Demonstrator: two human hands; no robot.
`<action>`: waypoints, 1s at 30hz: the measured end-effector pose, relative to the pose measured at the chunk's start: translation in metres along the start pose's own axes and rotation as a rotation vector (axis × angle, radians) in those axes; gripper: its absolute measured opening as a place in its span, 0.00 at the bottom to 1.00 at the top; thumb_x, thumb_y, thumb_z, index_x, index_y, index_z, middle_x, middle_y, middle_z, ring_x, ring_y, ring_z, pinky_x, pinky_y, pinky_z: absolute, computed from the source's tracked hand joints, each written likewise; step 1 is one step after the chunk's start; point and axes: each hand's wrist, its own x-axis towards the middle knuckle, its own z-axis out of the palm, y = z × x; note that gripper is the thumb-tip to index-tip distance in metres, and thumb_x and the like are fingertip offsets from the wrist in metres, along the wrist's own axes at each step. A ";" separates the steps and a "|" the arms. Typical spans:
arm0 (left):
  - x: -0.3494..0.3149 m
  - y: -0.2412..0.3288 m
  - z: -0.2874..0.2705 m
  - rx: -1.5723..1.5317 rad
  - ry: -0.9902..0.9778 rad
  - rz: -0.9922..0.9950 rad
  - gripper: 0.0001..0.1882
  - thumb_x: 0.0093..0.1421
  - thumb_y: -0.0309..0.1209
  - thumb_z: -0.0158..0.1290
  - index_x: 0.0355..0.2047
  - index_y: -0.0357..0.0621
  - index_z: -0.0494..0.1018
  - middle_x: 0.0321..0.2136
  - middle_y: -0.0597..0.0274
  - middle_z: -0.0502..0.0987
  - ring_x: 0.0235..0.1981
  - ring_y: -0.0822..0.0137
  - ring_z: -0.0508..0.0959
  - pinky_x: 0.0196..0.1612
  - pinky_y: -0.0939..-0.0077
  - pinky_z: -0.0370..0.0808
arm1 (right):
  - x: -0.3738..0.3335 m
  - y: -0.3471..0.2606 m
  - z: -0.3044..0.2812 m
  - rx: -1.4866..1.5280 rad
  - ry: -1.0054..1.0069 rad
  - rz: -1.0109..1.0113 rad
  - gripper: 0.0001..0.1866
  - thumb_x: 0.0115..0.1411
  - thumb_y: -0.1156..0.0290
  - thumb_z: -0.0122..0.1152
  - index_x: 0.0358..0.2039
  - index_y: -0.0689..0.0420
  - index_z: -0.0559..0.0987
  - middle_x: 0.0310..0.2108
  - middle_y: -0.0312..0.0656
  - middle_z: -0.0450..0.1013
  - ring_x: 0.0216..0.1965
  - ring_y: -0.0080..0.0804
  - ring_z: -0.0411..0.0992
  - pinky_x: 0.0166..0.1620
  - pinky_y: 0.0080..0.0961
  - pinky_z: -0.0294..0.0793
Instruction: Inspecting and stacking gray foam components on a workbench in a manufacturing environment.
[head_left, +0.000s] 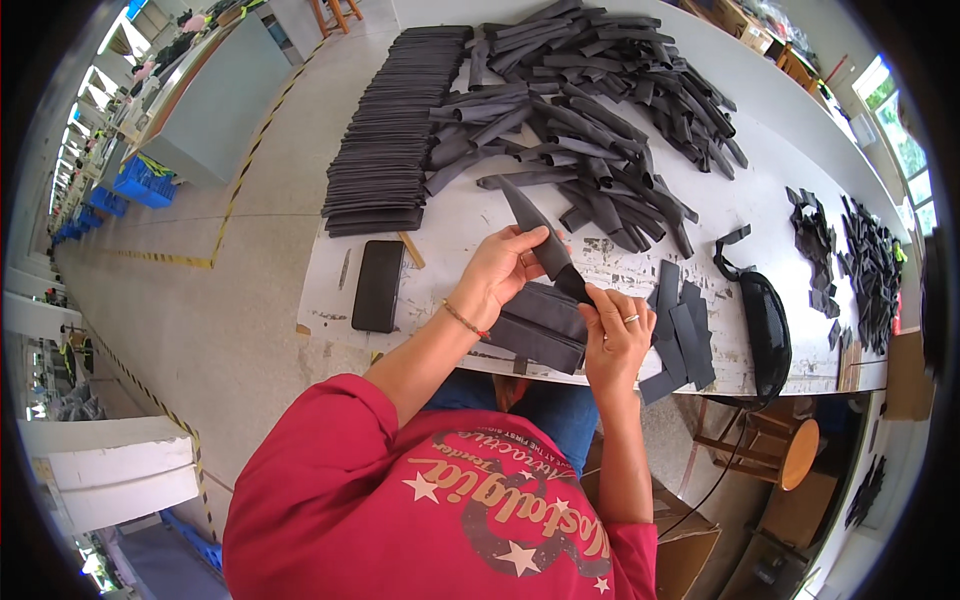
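Note:
A dark grey fabric sleeve (540, 236) is stretched between my two hands above the near edge of the white table (325, 285). My left hand (505, 265) closes round its middle, thumb on top. At its lower end my right hand (615, 335) pinches a darker flat strip (571, 284) that meets the sleeve; whether it runs inside cannot be seen. Just beneath both hands lies a pile of dark flat pieces (535, 330). Loose dark strips (685, 335) are spread to the right of my right hand, some jutting over the table edge.
A neat row of stacked dark pieces (385, 125) stands at the far left, beside a big loose heap of sleeves (590, 120). A black phone (378, 286) lies near the left edge. Right are a black mesh-like item (766, 340), more dark scraps (870, 270) and a wooden stool (797, 453).

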 end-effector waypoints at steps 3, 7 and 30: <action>-0.002 0.000 0.001 0.059 -0.021 -0.031 0.11 0.62 0.27 0.54 0.43 0.34 0.70 0.41 0.50 0.78 0.42 0.57 0.81 0.45 0.64 0.81 | 0.002 0.005 -0.002 -0.074 0.033 -0.049 0.17 0.48 0.77 0.68 0.40 0.51 0.81 0.34 0.32 0.73 0.35 0.32 0.70 0.42 0.31 0.64; -0.008 -0.001 0.006 0.090 -0.008 -0.041 0.12 0.62 0.27 0.54 0.44 0.34 0.69 0.42 0.49 0.78 0.41 0.58 0.81 0.44 0.63 0.81 | 0.006 0.002 -0.005 -0.122 0.030 -0.089 0.14 0.49 0.77 0.68 0.38 0.52 0.82 0.34 0.32 0.74 0.35 0.32 0.71 0.43 0.31 0.65; -0.037 -0.015 0.035 0.159 -0.157 0.280 0.14 0.68 0.40 0.47 0.35 0.40 0.69 0.33 0.45 0.81 0.48 0.53 0.78 0.53 0.61 0.72 | -0.017 -0.013 0.025 0.160 -0.084 0.033 0.21 0.49 0.81 0.65 0.44 0.61 0.69 0.42 0.52 0.68 0.40 0.53 0.69 0.44 0.43 0.69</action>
